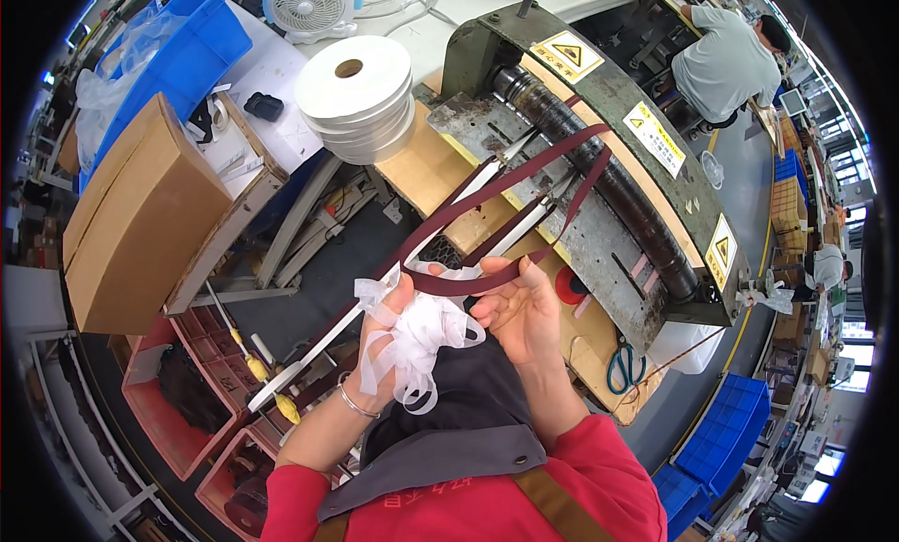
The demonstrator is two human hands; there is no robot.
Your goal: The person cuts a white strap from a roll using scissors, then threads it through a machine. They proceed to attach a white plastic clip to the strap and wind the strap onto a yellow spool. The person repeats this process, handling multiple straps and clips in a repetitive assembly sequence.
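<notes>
My left hand (386,341) is closed on a loose bundle of white ribbon (421,334) that hangs in loops over my lap. My right hand (520,310) pinches a dark maroon strap (487,194) just beside it. The strap runs up in two bands from my hands to the black roller (599,172) of a grey-green machine (646,139). White strips lie along the machine's feed plate under the maroon bands. Both hands are close together in front of my chest.
A stack of white tape rolls (358,97) sits left of the machine. A cardboard box (140,224), blue bin (183,55) and small fan (309,7) lie to the left. Teal scissors (623,366) rest on the bench. Red crates (187,392) stand below. Another person (726,60) works behind.
</notes>
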